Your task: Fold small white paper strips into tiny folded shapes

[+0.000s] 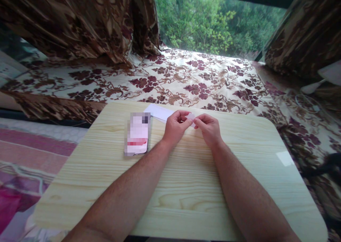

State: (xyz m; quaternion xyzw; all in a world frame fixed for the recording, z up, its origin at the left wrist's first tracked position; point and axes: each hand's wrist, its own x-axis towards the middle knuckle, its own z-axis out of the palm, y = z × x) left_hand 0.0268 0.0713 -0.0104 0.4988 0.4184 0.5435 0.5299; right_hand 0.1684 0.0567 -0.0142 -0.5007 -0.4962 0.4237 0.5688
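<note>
Both hands meet above the far half of a light wood-grain table (191,185). Between thumb and fingers, my left hand (176,125) pinches a small piece of white paper (190,118). My right hand (209,126) grips the same piece from the other side, its fingertips close to the left thumb. Part of the paper is covered by the fingers. Behind my left hand lies a flat stack of white paper (159,112), partly hidden by that hand. Left of it a phone (137,133) rests on the table, its screen mostly blurred out.
A small white square (285,158) lies on the table's right side. Beyond the far edge is a ledge with a floral cloth (197,82), below a window flanked by brown curtains (101,22). A white cable (307,103) lies on the ledge at right. Striped bedding (34,146) is at left.
</note>
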